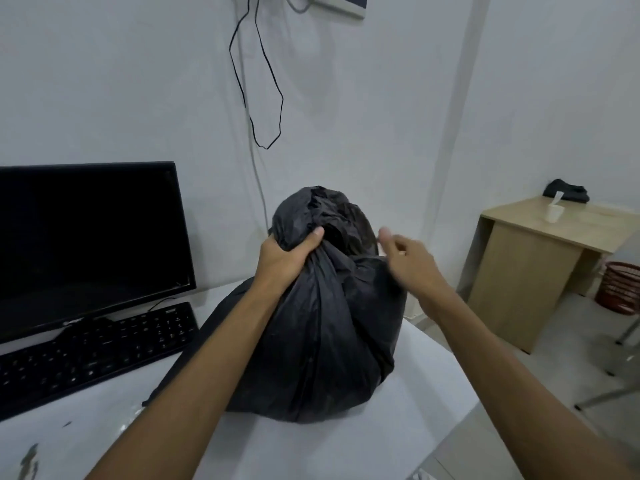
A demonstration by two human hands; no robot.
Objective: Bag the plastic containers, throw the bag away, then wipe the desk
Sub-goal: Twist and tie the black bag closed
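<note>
I am gripping the gathered neck of the black trash bag (pixel 322 327), sitting near the white desk's (pixel 408 410) right edge, with my left hand (pixel 289 259), while my right hand (pixel 410 261) is hovering beside it, fingers loosely spread.

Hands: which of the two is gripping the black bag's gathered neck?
The left hand: its fingers are curled round the gathered neck of the black bag. The right hand is blurred beside the bag, and no grip shows.

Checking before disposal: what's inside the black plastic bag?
Cannot be seen. The black plastic bag is opaque and bulging, and the left hand grips its gathered neck, so the contents are covered.
</note>
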